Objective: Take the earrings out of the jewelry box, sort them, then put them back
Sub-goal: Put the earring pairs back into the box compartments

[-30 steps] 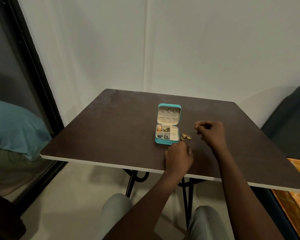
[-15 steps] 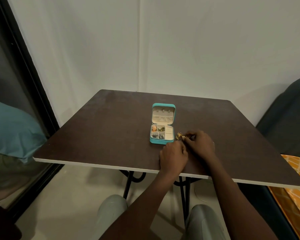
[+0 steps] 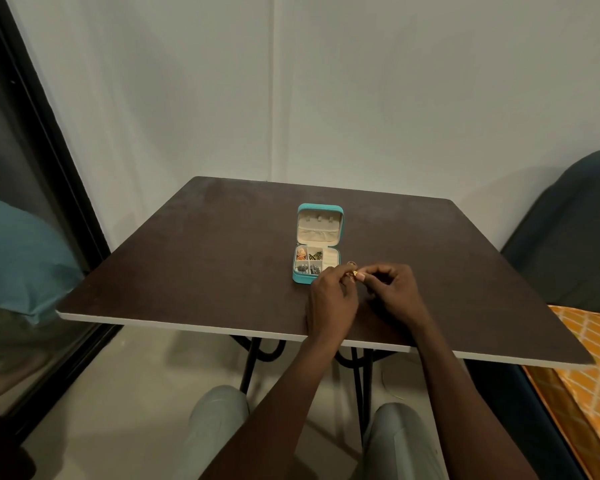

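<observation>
A small teal jewelry box (image 3: 300, 279) stands open on the dark table (image 3: 194, 265), its cream lid upright. Several earrings lie in its small left compartments (image 3: 308, 260). Just right of the box, my left hand (image 3: 331, 299) and my right hand (image 3: 394, 289) meet fingertip to fingertip around a gold earring (image 3: 352, 274), and both pinch at it. Another gold earring (image 3: 351, 264) lies on the table just beyond the fingers. What else my fingers cover is hidden.
The table stands in a corner against white walls. A glass door with a black frame (image 3: 42, 140) runs along the left. A dark chair (image 3: 568, 230) and an orange patterned cloth (image 3: 589, 362) are at the right. My knees (image 3: 219, 420) are under the near edge.
My right hand came in from the right to the gold earrings beside the box. My left hand moved forward to meet it, and both now pinch an earring.
</observation>
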